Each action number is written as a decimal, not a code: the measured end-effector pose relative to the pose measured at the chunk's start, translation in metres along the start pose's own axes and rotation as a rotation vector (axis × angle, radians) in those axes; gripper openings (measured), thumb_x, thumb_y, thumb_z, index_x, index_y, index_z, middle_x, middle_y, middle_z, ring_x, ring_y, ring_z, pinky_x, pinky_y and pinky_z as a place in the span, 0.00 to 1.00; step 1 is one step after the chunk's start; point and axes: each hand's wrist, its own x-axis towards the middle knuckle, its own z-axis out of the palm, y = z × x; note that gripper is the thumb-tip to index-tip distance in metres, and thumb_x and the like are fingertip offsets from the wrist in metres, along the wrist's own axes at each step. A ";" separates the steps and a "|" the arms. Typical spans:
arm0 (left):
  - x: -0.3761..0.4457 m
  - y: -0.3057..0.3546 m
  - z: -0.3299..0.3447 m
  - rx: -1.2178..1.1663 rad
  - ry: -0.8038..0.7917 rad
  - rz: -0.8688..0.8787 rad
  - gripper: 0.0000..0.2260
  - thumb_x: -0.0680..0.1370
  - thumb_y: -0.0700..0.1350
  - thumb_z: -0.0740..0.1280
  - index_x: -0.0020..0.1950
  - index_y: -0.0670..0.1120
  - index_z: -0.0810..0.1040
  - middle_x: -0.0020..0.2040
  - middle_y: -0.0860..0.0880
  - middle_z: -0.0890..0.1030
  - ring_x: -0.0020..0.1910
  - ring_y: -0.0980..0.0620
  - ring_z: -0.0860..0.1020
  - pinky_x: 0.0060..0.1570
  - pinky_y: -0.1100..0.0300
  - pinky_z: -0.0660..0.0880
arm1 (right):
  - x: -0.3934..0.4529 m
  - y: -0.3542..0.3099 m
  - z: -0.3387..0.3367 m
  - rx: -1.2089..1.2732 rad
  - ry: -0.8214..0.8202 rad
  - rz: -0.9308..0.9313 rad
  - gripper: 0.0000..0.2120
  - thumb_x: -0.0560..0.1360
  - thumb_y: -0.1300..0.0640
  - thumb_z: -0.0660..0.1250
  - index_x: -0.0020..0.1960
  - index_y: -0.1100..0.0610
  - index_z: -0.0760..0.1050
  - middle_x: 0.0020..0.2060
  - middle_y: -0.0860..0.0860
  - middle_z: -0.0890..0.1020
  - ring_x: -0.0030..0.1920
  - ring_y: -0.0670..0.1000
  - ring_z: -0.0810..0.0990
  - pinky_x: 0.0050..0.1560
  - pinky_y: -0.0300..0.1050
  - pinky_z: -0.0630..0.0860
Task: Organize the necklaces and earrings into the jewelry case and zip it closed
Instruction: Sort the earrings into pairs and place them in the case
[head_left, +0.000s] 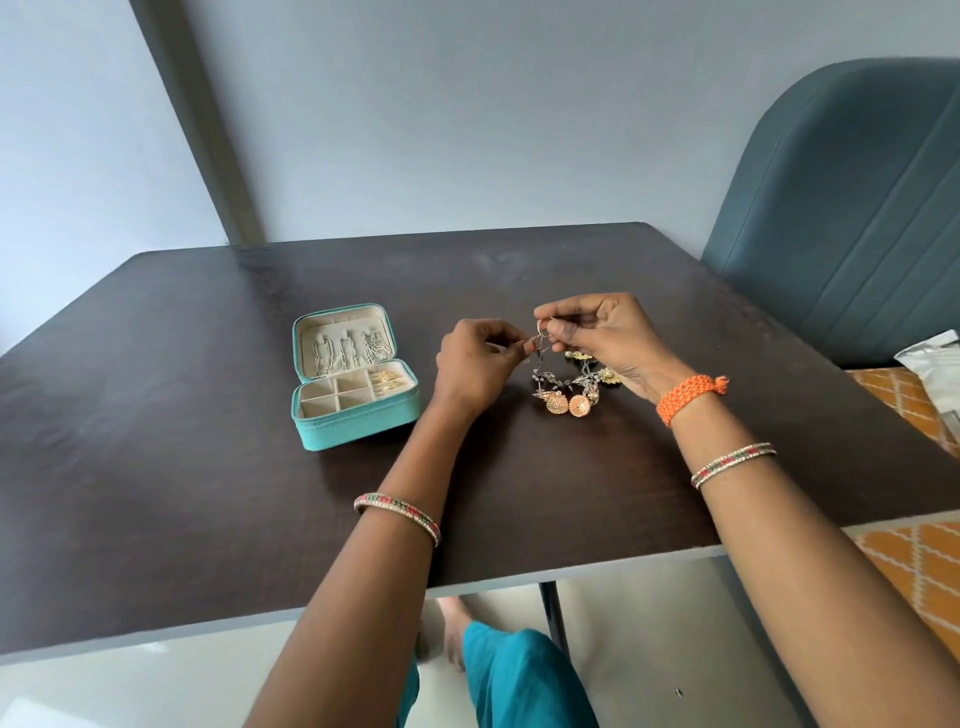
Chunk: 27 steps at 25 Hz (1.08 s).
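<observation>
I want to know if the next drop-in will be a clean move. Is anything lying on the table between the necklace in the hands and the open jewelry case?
Nothing visible does. The table between the beaded necklace and the teal jewelry case is bare; only the left hand, itself pinching the chain, lies on that side.

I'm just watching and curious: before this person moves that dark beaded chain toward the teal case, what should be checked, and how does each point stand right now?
1. Jewelry case open, lid up: ok.
2. Free compartments in its tray: ok, several on the left look empty.
3. Beaded necklace held at the clasp end: ok, left hand and right hand both pinch it.
4. Necklace clear of the jhumka earrings: not ok, its lower loop lies right against them.
5. Clasp fastened: cannot tell, too small.
6. Lid hooks free: cannot tell, silver chains already hang there.
</observation>
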 end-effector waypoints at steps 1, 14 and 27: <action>-0.002 0.000 -0.001 0.004 0.027 0.010 0.04 0.72 0.50 0.72 0.42 0.50 0.83 0.36 0.54 0.81 0.35 0.58 0.75 0.43 0.60 0.72 | -0.001 -0.001 0.000 0.014 0.009 0.005 0.08 0.71 0.69 0.69 0.48 0.60 0.81 0.37 0.48 0.85 0.37 0.47 0.81 0.40 0.37 0.79; -0.012 0.012 -0.001 -0.650 -0.012 -0.126 0.07 0.79 0.37 0.61 0.41 0.44 0.73 0.42 0.44 0.82 0.42 0.49 0.81 0.43 0.58 0.79 | -0.006 0.000 0.003 0.141 0.013 0.089 0.09 0.71 0.71 0.68 0.48 0.61 0.81 0.40 0.50 0.85 0.40 0.47 0.83 0.41 0.39 0.80; -0.012 0.015 -0.003 -0.996 0.038 -0.310 0.07 0.79 0.34 0.60 0.42 0.41 0.71 0.41 0.42 0.81 0.35 0.51 0.83 0.41 0.59 0.81 | -0.010 -0.002 0.013 -0.070 -0.038 -0.006 0.09 0.70 0.68 0.72 0.48 0.60 0.80 0.41 0.55 0.83 0.37 0.44 0.82 0.39 0.38 0.80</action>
